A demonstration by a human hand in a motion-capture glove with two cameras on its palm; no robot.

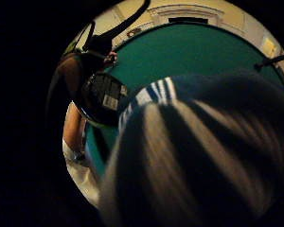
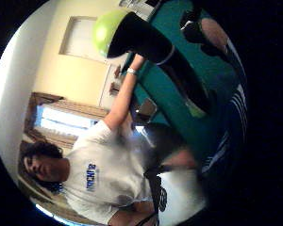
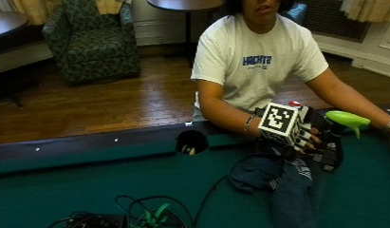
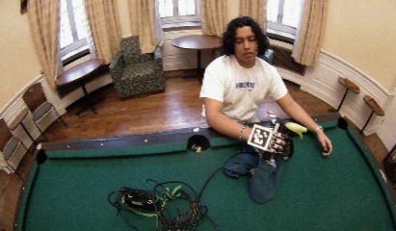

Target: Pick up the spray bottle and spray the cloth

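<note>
The gloved right hand (image 3: 318, 137) is raised just above the green tabletop (image 3: 87, 185), close to the person's chest, and its grip is closed round the spray bottle (image 3: 346, 121). The bottle's dark body sits inside the curled fingers, while its lime-green head sticks out past the hand on the side of the bare hand. In the thumb-side palm view the spray bottle (image 2: 146, 42) runs out from the palm as a black body with a pale ring round it and a rounded green head at the far end.

Directly under the hand lies the cloth (image 3: 286, 180), dark blue with white stripes, crumpled and stretched out across the felt away from the person. The little-finger-side view shows that cloth (image 1: 203, 151) close below the palm.

The bare left hand (image 4: 325, 146) rests flat on the tabletop, apart from the bottle.
</note>
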